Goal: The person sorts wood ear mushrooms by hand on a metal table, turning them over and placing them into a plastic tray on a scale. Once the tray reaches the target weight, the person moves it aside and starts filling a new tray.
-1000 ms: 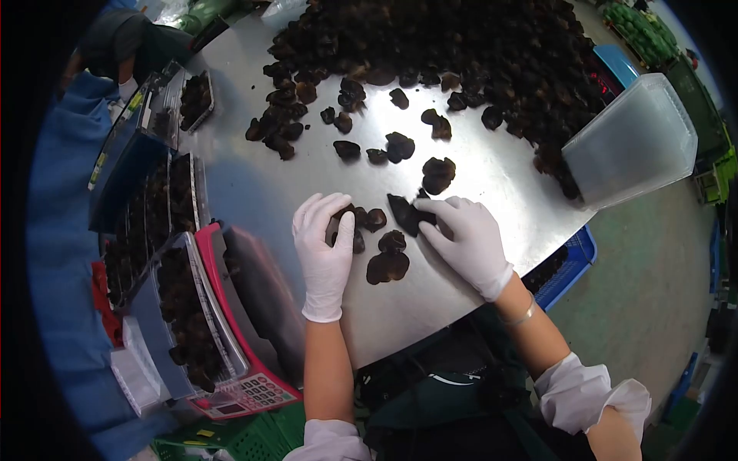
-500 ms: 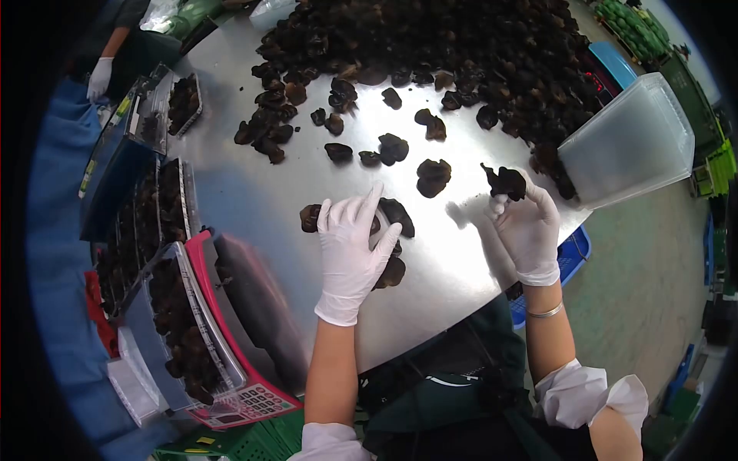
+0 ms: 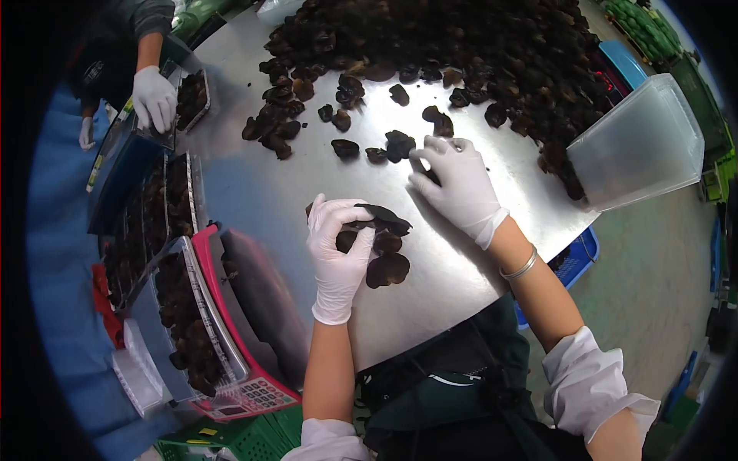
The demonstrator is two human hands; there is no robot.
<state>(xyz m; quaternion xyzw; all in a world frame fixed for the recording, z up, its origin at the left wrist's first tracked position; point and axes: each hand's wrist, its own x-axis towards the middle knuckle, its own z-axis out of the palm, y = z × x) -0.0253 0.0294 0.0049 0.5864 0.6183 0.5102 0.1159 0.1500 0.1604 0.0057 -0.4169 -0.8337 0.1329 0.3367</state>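
Note:
Gloved in white, my left hand [image 3: 338,257] is closed around a dark wood ear mushroom [image 3: 384,220] low over the metal table [image 3: 269,184]. More wood ear pieces [image 3: 387,270] lie just beside and below its fingers. My right hand [image 3: 459,184], also gloved, reaches across the table with its fingers bent around another wood ear mushroom [image 3: 432,176], which is mostly hidden beneath them. Loose wood ears [image 3: 399,145] lie just beyond its fingertips. A large heap of wood ears [image 3: 438,38] covers the far side.
A clear plastic tub [image 3: 638,146] rests at the right edge. On the left are a pink scale [image 3: 254,384] with a filled plastic tray [image 3: 184,323], and more filled trays [image 3: 154,207]. A co-worker's gloved hand [image 3: 154,100] is at the far left. A blue basket [image 3: 576,257] is below the right edge.
My right hand has moved left and forward from the table's right side, onto a loose piece. My left hand has turned, its fingers closing. The co-worker's hand has come over the far-left tray.

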